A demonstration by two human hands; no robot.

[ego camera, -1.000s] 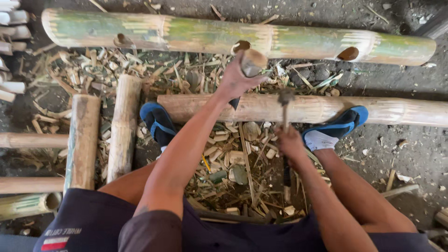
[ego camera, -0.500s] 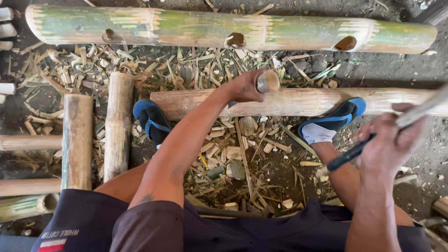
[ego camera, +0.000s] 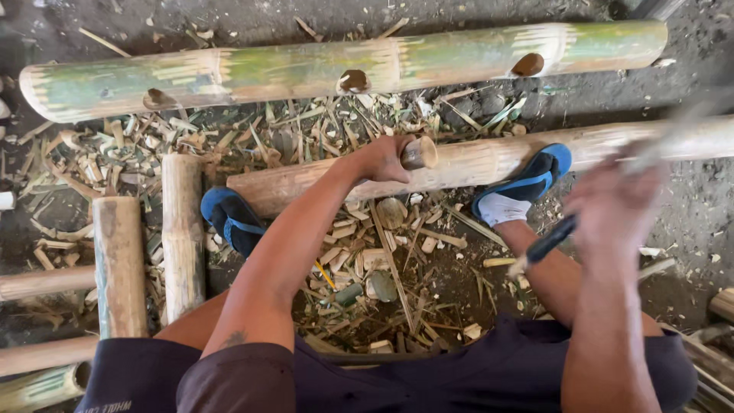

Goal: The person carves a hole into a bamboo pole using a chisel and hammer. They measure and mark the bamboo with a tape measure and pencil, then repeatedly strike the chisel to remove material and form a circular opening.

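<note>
My left hand [ego camera: 384,158] grips a short round wooden peg [ego camera: 420,153] set against a pale peeled bamboo pole [ego camera: 466,164] that lies across in front of me. My right hand [ego camera: 612,205] is raised at the right, blurred, closed on the dark handle [ego camera: 552,242] of a long-bladed tool whose blade streaks up and to the right. My feet in blue sandals, one [ego camera: 230,219] at the left and one [ego camera: 524,186] at the right, press against the pole.
A long green bamboo pole [ego camera: 306,69] with three cut holes lies beyond. Short bamboo lengths [ego camera: 182,229] lie at the left, more pole ends at the left edge. Chips and shavings [ego camera: 382,260] litter the dirt ground between my legs.
My right hand went from low near the pole out to the right and up with the tool. My left hand stayed on the peg, now lower against the pale pole.
</note>
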